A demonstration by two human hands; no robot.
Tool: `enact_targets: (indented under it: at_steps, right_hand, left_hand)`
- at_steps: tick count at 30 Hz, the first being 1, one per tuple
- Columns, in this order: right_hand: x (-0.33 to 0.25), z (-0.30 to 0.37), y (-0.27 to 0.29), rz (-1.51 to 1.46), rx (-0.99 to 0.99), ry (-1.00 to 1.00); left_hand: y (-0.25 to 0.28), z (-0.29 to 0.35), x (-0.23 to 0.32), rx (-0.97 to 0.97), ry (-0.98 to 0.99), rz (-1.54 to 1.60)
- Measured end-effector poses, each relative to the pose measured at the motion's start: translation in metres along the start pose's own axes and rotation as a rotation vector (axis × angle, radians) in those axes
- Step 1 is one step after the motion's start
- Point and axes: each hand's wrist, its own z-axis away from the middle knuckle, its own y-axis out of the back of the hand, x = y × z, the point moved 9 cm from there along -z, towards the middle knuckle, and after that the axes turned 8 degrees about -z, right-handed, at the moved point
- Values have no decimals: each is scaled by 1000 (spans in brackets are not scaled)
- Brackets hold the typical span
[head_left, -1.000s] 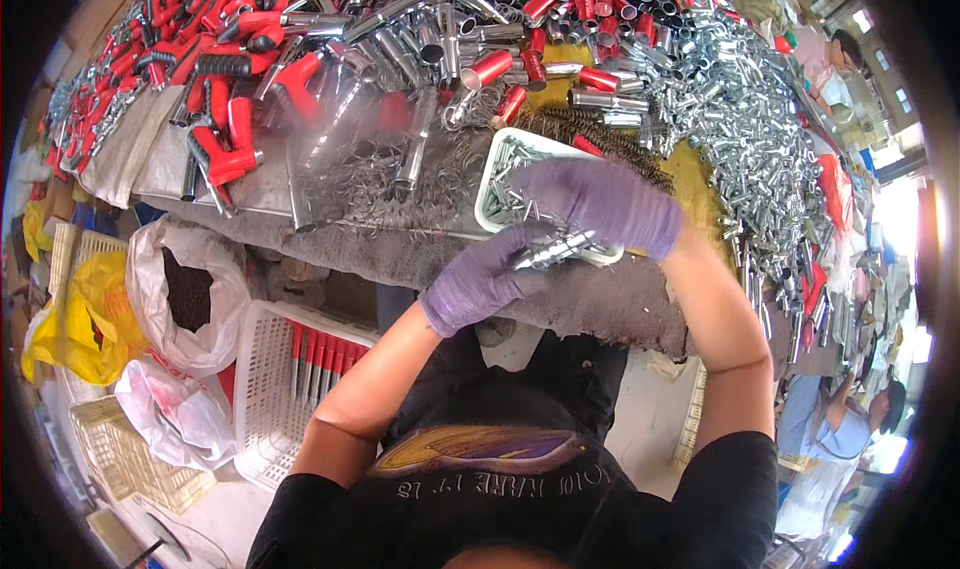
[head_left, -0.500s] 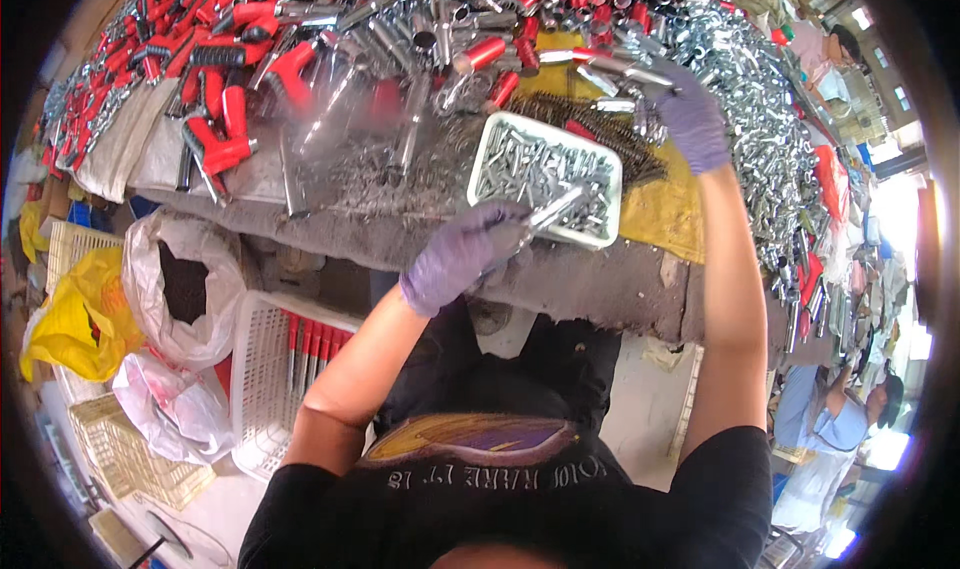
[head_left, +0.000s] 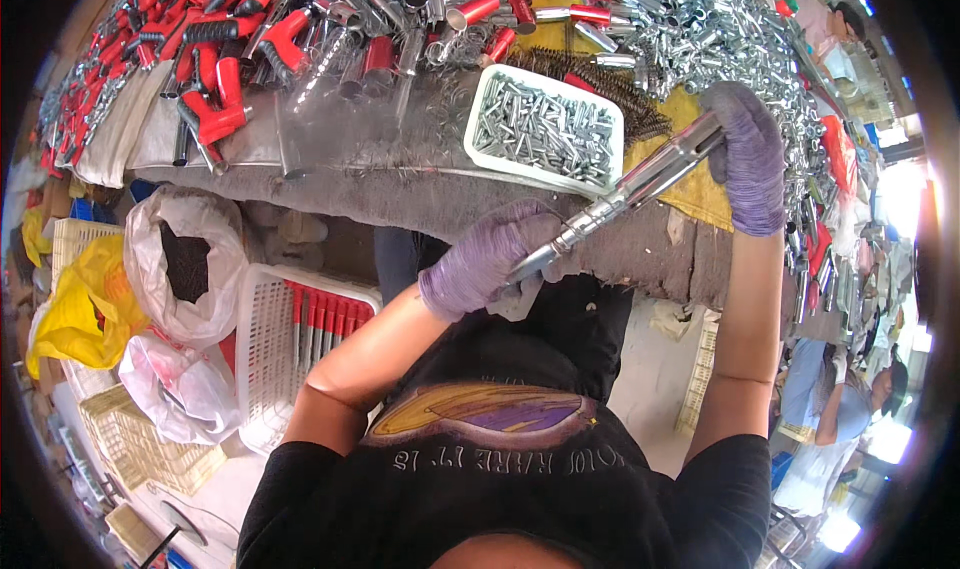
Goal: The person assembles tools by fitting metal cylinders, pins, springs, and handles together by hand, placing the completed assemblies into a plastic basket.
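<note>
Both my hands wear purple gloves. They hold a long shiny chrome tube point(head_left: 665, 164) slanting up to the right, in front of the white tray point(head_left: 525, 174) of small metal pins. My left hand point(head_left: 485, 259) is closed round the lower end, where a narrower, ringed metal part point(head_left: 578, 229) shows. My right hand point(head_left: 748, 159) wraps over the tube's upper end, and its fingertips are partly hidden. The tube passes over the tray's near right corner. Dark coil springs point(head_left: 640, 109) lie beside the tray on a yellow cloth point(head_left: 700, 207).
Red angled handles point(head_left: 215, 119) and chrome tubes are heaped at the back left. A pile of small metal parts point(head_left: 690, 29) covers the back right. Below the bench edge, left, stand a white crate point(head_left: 255, 359) with red-and-chrome tubes and a white sack point(head_left: 215, 294). Another person point(head_left: 830, 399) is at the far right.
My right hand has come down and nearer with the chrome tube. Its lower end now meets the metal part in my left hand, which has moved slightly right and nearer me.
</note>
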Motion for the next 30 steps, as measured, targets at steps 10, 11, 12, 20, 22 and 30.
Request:
enact_targets:
  at_steps: [10,11,12,20,22,30]
  right_hand:
    - [59,74,-63,451,-16,331]
    - [73,78,-67,103,19,-40]
    - [76,83,-71,100,-9,-44]
    - [72,47,-93,546,-404,107]
    - [68,31,-110,600,-472,299]
    - [65,26,-112,888,-516,269]
  left_hand:
    - [-28,9,-7,175,-183,143]
    - [-30,8,-8,115,-144,83]
    - [-28,10,-6,139,-152,98]
    - [-2,29,-27,132,1,-132]
    - [11,32,-34,186,-12,-105]
    - [31,53,-31,266,-166,-15]
